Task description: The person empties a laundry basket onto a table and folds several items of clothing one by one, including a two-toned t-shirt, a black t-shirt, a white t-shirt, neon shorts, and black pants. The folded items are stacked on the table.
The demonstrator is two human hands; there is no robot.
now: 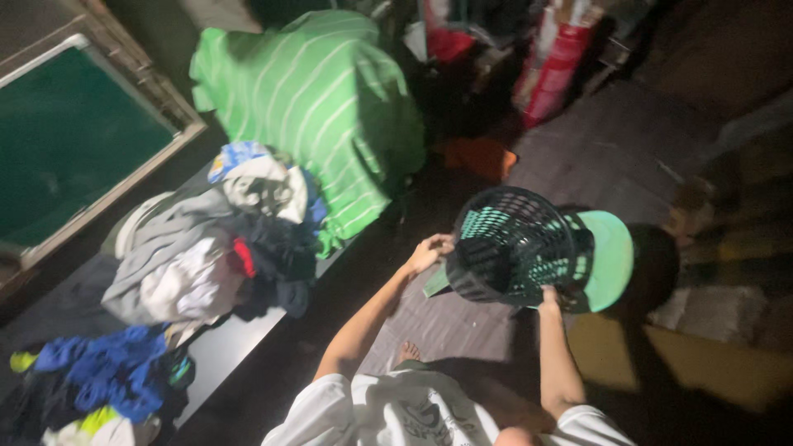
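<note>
A dark green perforated plastic basket [512,244] is tipped on its side in front of me, its open mouth turned toward me and to the left. A light green round lid or base [613,258] shows at its right end. My left hand [429,252] grips the left rim of the mouth. My right hand [550,297] holds the basket's lower right side, close to the light green part. The inside of the basket looks dark, and I cannot tell whether anything is in it. My bare foot [406,353] stands on the floor below the basket.
A heap of grey, white and dark clothes [211,248] lies on a pale surface at the left, with a green striped shirt [322,99] behind it and blue clothes [103,372] in front. An orange cloth [477,157] and red packages [552,70] sit further back. A framed green panel [70,140] is at far left.
</note>
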